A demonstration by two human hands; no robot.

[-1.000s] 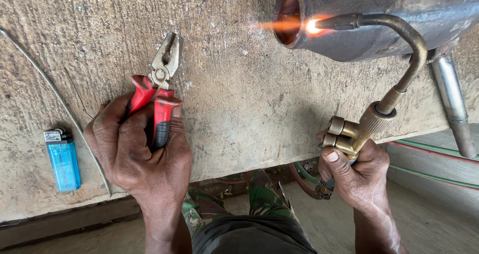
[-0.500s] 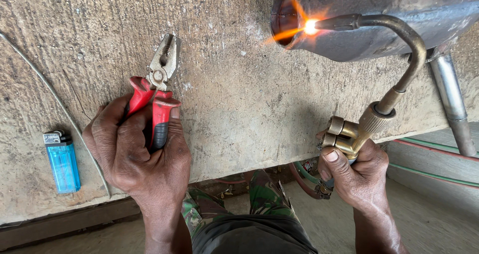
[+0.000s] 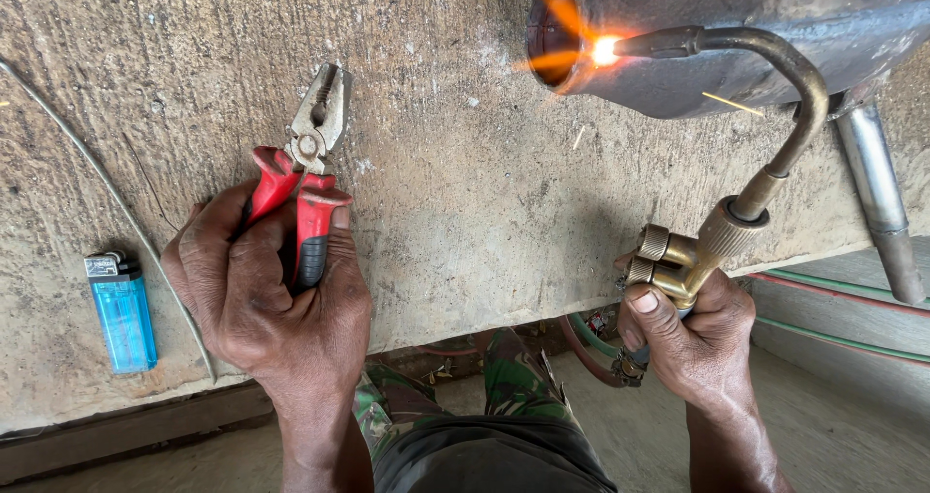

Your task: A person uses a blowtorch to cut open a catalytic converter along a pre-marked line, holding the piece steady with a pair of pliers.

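Red-handled pliers (image 3: 308, 178) are gripped in the left hand (image 3: 262, 294) on the bench (image 3: 465, 212); the right hand (image 3: 693, 343) grips a brass torch (image 3: 736, 164), its flame (image 3: 591, 52) on the pipe (image 3: 736, 28).

Open table between the hands; clutter at both edges.
Bare rough table (image 3: 465, 193) lies free from pliers (image 3: 305, 164) to torch (image 3: 736, 212). Far right is blocked: dark pipe (image 3: 736, 38) with flame at its mouth, plus a thin steel tube (image 3: 882, 202). Left side narrowed by blue lighter (image 3: 121, 309) and a curved wire (image 3: 107, 193). Hoses (image 3: 843, 294) run near right.
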